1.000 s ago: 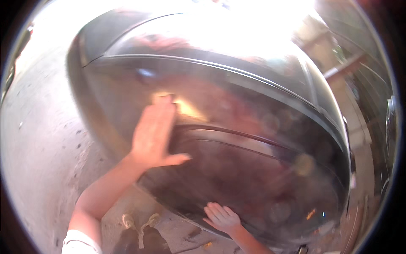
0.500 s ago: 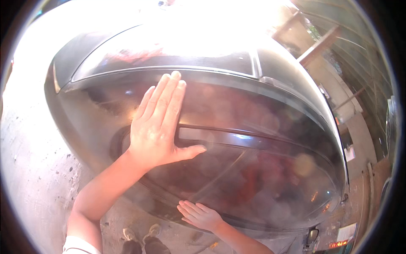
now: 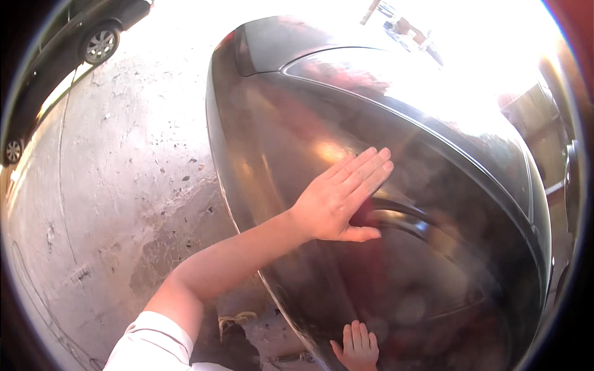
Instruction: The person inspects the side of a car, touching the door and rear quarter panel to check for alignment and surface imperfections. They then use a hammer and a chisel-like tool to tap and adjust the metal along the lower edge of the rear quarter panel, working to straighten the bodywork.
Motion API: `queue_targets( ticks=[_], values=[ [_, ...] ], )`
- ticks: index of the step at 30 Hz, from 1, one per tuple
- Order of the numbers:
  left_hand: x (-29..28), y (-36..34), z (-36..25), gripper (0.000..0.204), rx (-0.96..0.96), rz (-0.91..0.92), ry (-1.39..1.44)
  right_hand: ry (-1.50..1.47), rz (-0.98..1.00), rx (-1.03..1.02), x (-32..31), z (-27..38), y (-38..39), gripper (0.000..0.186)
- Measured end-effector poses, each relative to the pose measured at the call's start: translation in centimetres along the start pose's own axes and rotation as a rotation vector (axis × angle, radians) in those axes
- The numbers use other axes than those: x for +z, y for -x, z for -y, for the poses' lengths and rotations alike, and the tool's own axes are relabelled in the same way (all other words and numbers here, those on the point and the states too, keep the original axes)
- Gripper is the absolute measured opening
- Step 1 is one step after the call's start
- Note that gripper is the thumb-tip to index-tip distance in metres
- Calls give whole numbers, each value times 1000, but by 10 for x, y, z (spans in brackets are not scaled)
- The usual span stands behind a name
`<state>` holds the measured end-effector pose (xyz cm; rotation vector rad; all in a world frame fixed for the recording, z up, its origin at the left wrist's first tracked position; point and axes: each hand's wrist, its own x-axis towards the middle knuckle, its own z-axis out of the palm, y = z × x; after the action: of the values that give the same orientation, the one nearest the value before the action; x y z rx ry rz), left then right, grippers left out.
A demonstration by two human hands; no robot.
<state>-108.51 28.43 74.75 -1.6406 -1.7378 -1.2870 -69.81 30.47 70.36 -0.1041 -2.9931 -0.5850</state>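
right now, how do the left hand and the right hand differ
The left hand looks larger than the right hand. The left hand slants up and rightward; the right hand points nearly straight up. The left hand shows in full; the right hand's wrist meets the picture's lower edge. Both are open, palms toward the dark car.

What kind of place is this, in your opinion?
Probably a car workshop or yard: a dark car dominates the view, another vehicle stands at upper left, and the concrete-like ground looks worn.
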Motion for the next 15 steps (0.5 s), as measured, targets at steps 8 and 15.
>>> queue_targets(
  ticks=[8,15],
  values=[
    [-5,29,33,93,-41,53,97,92,67,18,6,4,10,53],
    [-15,72,77,91,-135,81,114,132,134,25,3,7,25,58]
  ],
)
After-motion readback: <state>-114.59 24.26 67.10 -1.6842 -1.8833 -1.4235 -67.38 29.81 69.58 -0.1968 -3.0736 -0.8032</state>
